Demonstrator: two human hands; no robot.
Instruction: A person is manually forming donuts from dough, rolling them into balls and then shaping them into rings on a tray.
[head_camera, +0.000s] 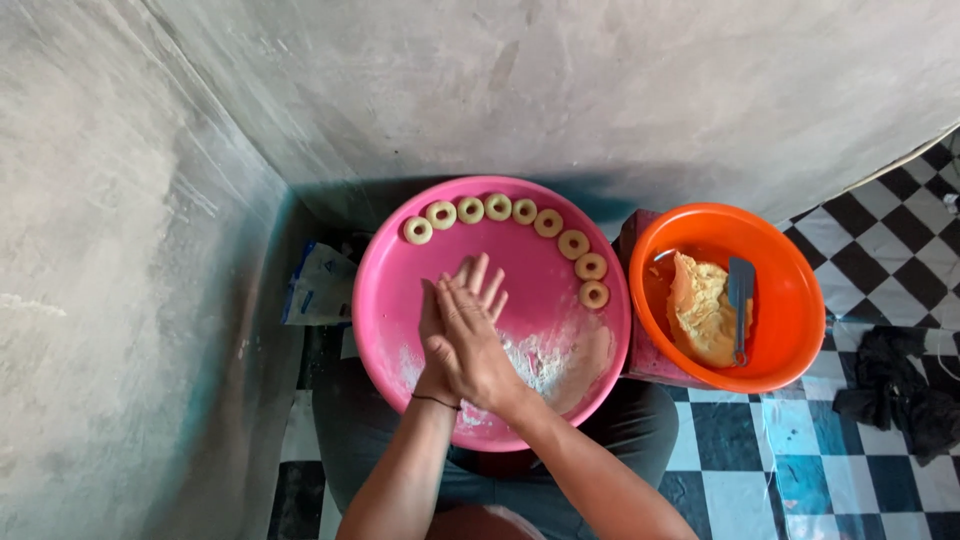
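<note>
Hands: the right hand (478, 335) is laid flat over the left hand (432, 335), palm to palm, fingers stretched out and pointing towards 12 o'clock; whether anything is pressed between the palms cannot be told.
Left wrist: a thin dark band (436, 401) is worn around it.
Where the hands are: they are held over the middle of a large round pink plastic basin (392, 262), which is rested on the person's lap.
Dough rings: eight small pale ring-shaped dough pieces (548, 222) are set in an arc along the basin's far rim, from about 10 o'clock round to 3 o'clock, each just beside the next and well apart from the hands.
Flour: a patch of white flour (545, 362) is spread on the basin floor at about 4 o'clock, just beside the right hand.
Orange bowl: a round orange plastic bowl (790, 340) is placed at 3 o'clock of the pink basin, its rim close beside the basin's rim.
Dough: a lump of pale yellow dough (700, 310) is held in the orange bowl.
Scraper: a grey-blue flat plastic scraper (740, 300) is leaned inside the bowl, touching the dough on its 3 o'clock side.
Floor: a black-and-white chequered floor (745, 490) is seen beneath.
Cloth: a crumpled black cloth (890, 385) is left at 3 o'clock of the orange bowl.
Walls: bare grey plastered walls (600, 80) are met in a corner behind the basin.
</note>
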